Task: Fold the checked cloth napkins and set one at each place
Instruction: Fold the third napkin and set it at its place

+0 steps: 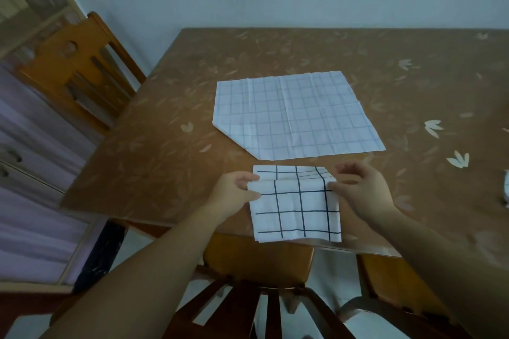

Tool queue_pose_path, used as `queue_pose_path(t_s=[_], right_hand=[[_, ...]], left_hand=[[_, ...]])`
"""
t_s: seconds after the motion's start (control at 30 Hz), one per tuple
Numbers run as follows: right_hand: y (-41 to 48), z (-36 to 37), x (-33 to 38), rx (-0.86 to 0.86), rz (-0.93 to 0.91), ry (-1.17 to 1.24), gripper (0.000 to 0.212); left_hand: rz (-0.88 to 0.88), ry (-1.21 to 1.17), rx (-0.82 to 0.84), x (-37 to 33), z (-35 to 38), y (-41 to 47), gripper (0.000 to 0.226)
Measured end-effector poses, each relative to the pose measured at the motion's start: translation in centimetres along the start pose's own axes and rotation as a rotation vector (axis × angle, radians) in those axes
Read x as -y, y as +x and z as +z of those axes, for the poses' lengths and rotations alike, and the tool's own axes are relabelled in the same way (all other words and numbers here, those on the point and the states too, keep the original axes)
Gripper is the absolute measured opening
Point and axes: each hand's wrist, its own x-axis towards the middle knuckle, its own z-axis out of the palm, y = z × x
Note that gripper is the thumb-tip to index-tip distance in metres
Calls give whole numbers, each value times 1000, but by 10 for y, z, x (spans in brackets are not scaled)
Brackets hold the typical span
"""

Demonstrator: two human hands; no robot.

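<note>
Both hands fold a checked napkin at the near table edge.
The left hand and right hand each pinch a side of the folded napkin, which overhangs the table; a second napkin lies flat just beyond.

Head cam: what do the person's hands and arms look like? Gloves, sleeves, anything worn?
Nothing worn that shows. The left hand and right hand have no gloves and no visible rings. The left forearm and right forearm are uncovered down to the frame edge: no sleeves, watch or wristband in view. Fine marks are too blurred to tell.
</note>
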Motion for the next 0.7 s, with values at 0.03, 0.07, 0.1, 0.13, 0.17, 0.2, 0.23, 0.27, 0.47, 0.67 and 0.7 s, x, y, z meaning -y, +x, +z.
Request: queue_pose_path(t_s=[0.03,0.07,0.1,0.13,0.17,0.2,0.23,0.27,0.47,0.67,0.7], right_hand=[[0,-3,5,8,-34,-60,38],[-1,-7,10,21,-76,-115,35],[-1,-11,16,38,-132,-188,32],[-1,-15,22,48,-206,-279,27],[0,-19,28,53,-290,-380,22],[1,-23,34,55,-365,-469,17],[1,-28,40,57,-416,-534,14],[2,-33,46,61,-446,-570,12],[5,-54,91,261,-297,-51,11],[5,-29,103,340,-242,-58,13],[5,-24,101,338,-222,-46,14]], left_hand=[[41,52,-17,-6,-2,0,32],[83,96,-34,-12,-5,-1,28],[128,134,-44,-20,-8,-1,24],[179,181,-51,-28,-11,-2,18],[231,233,-56,-37,-15,-3,12],[273,286,-59,-45,-19,-4,7],[301,329,-55,-53,-23,-5,4],[306,348,-35,-59,-29,-4,2],[30,-83,307,-88,-65,1,13],[90,222,518,-104,-35,-1,34],[112,207,505,-102,-23,-1,33]])
